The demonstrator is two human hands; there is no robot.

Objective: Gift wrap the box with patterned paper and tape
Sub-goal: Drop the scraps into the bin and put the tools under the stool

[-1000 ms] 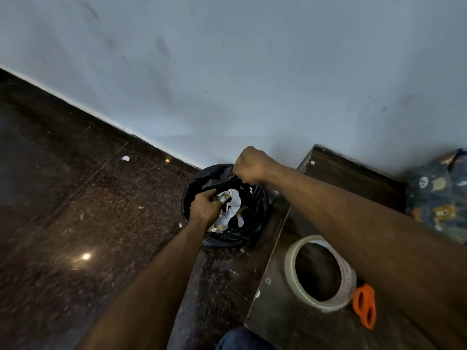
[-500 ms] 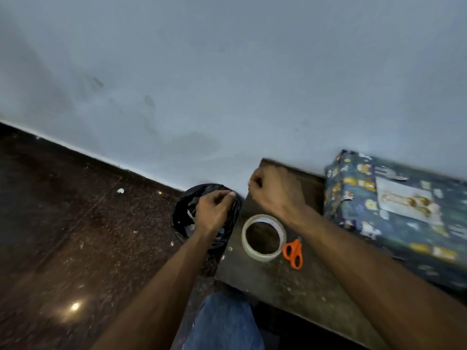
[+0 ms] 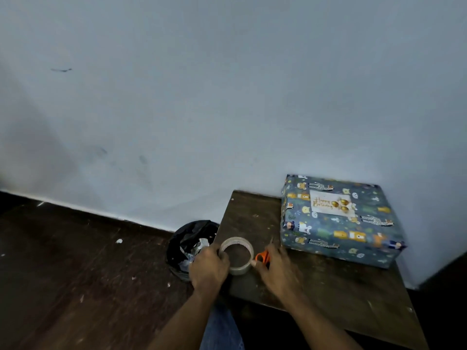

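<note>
Box [image 3: 338, 219] wrapped in blue animal-print paper, lying flat at the counter's [image 3: 328, 286] far right corner, against the wall [image 3: 227, 97]. White "Happy Birthday" label [image 3: 329, 203] with gold balloons stuck on its top face. Paper covers every side that shows.

Tape [image 3: 237, 255], a clear roll, lies flat near the counter's left edge, well apart from the box. Left hand [image 3: 208, 267] sits at the roll's left side, fingers curled over its rim and gripping it; the fingertips themselves are hidden behind the knuckles.

Scissors [image 3: 262, 256], orange handles, lie just right of the roll, blades pointing toward the far edge. Right hand [image 3: 276, 269] is over them, motion-blurred, covering most of the handles. Its thumb reaches toward the roll. Cannot tell whether those fingers are pinching the scissors or only resting on them.

Counter is dark wood, scuffed, with pale specks.

Bin [image 3: 189, 246] with a black liner stands on the floor [image 3: 75, 274] just off the counter's left edge, beside the left hand; crumpled white and printed scraps show inside. A few white bits are scattered on the dark floor. Blue denim knee [image 3: 221, 329] shows at the counter's near edge, between the forearms.
</note>
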